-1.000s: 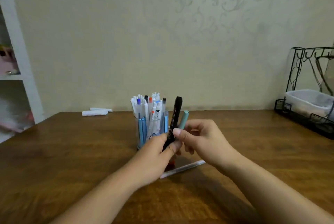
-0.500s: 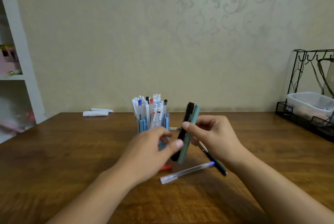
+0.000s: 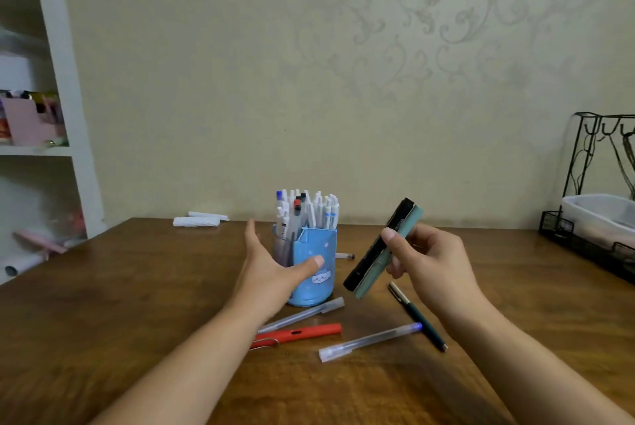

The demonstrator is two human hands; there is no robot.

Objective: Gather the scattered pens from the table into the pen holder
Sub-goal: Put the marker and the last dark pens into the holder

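Note:
A blue pen holder (image 3: pixel 318 254) stands mid-table, packed with several white pens. My left hand (image 3: pixel 271 270) is spread open around its left side, thumb across its front. To the right, my right hand (image 3: pixel 429 263) grips a black marker (image 3: pixel 372 251) and a teal pen (image 3: pixel 386 263) together, tilted in the air. On the table in front lie a red pen (image 3: pixel 299 334), a frosted clear pen (image 3: pixel 302 314), a clear pen with a blue tip (image 3: pixel 371 341) and a dark green pen (image 3: pixel 417 316). Another small pen (image 3: pixel 344 256) lies behind the holder.
White rolled objects (image 3: pixel 197 220) lie at the table's back left. A black wire rack with a plastic tub (image 3: pixel 598 218) stands at the right edge. White shelves (image 3: pixel 37 150) stand to the left, off the table.
My left hand let go of the black marker and moved left to the holder. My right hand now holds both the marker and the teal pen, shifted right.

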